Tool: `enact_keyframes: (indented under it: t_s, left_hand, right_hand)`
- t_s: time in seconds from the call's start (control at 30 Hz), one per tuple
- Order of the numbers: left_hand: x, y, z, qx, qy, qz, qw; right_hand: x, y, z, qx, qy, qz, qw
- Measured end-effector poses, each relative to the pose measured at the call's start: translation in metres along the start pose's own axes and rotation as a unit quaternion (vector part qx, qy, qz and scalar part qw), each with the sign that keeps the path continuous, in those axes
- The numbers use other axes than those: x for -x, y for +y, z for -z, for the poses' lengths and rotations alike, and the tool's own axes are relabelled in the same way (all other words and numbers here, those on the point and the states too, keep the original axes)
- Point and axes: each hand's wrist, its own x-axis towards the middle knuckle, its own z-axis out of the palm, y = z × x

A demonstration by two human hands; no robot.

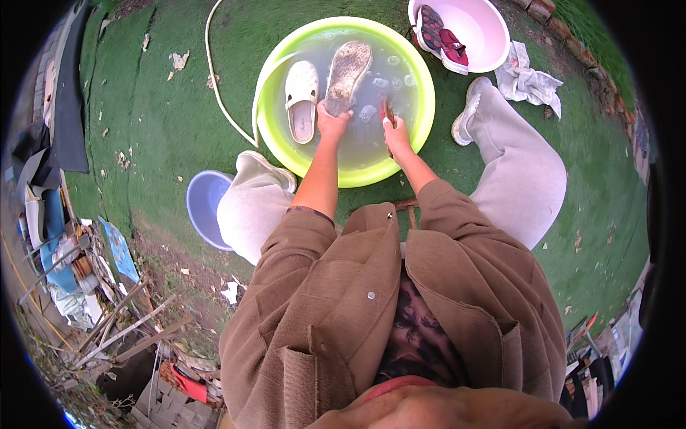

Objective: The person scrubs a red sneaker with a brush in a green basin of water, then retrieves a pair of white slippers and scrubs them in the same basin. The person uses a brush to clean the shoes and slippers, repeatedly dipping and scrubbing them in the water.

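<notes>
A lime-green basin [427,107] of cloudy, bubbly water stands in front of me. Over its middle, my left hand [334,121] is closed round the heel end of a pale shoe [349,68], whose dirty, textured sole faces up. To the right, my right hand [397,137] grips a narrow reddish-brown scrub brush [386,111], held apart from the sole; its bristles are hard to make out. A second shoe, a white slip-on [302,86], lies upright in the basin left of my left hand, its opening toward me.
A pale hose [209,61] curves over the green turf to the basin's left rim. By my left leg stands a blue bucket [202,207]. A pink basin [493,36] with dark red shoes [444,39] sits far right, beside a white cloth [527,80]. Scrap wood [136,329] is heaped lower left.
</notes>
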Motion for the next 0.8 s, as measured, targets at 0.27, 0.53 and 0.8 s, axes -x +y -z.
enact_keyframes:
  t_s: [0.27,0.53,0.8]
  left_hand:
    - [0.036,-0.028,0.021,0.105,-0.033,0.001,0.994]
    - [0.085,-0.036,0.047,0.630,-0.222,0.188,0.720]
    - [0.075,-0.056,0.022,0.661,-0.099,0.322,0.671]
  right_hand:
    - [0.040,-0.029,0.011,0.062,-0.061,0.273,0.958]
    - [0.067,-0.017,0.018,0.200,-0.133,0.233,0.942]
    - [0.128,-0.025,0.005,0.381,-0.147,0.314,0.857]
